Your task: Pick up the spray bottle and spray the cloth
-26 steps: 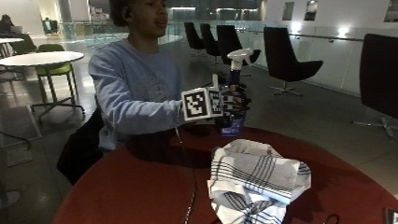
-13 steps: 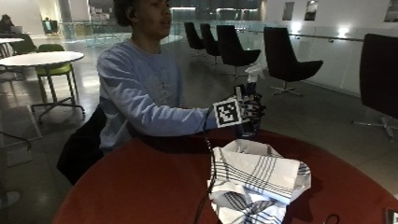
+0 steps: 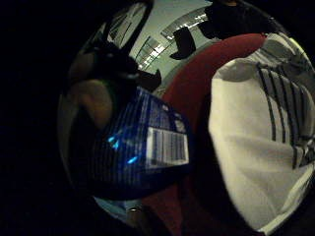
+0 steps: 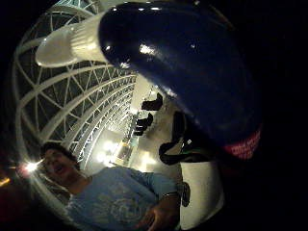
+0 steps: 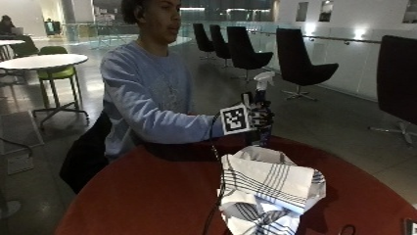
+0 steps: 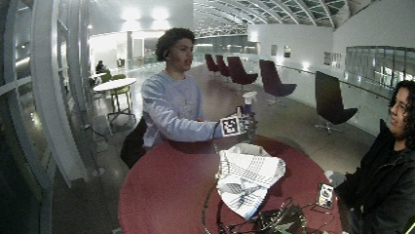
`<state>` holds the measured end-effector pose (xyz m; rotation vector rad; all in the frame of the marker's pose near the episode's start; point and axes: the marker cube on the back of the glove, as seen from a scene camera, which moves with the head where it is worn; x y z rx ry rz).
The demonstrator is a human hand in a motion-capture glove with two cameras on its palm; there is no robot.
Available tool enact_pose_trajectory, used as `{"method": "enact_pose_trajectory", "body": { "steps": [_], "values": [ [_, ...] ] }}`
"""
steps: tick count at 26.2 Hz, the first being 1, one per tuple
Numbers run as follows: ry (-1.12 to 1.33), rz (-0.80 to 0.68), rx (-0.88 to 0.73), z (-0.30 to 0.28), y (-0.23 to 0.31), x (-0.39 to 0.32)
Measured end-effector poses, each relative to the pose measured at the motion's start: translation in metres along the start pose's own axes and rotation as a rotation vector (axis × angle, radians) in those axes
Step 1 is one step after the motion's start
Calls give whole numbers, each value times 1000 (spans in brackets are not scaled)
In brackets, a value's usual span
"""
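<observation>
In the outside view the gloved right hand grips a spray bottle upright by its dark blue body, white spray head on top. It is held at the far side of the round red table, just behind a crumpled white cloth with dark stripes. The bottle's base is close to the tabletop; I cannot tell if it touches. In the little finger side palm view the blue bottle with its barcode label sits beside the cloth. The thumb side palm view is filled by the bottle.
A phone and a tangle of cables lie at the near edge of the table. A second person sits at the right. Black chairs stand behind on the floor.
The hand has carried the bottle to the right and slightly lower, from in front of the person's chest to just behind the cloth. The cloth has not moved.
</observation>
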<state>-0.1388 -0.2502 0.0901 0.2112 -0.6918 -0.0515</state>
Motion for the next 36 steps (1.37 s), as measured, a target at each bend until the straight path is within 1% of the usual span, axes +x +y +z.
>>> {"method": "enact_pose_trajectory", "body": {
  "steps": [5,10,18,24,28,36],
  "values": [
    [52,-43,4,-40,27,-7],
    [235,-35,11,-116,70,1],
    [560,96,137,-239,151,29],
    [673,179,211,-313,196,50],
    [706,196,226,-338,212,58],
    [739,192,187,-345,218,64]
  ]
}}
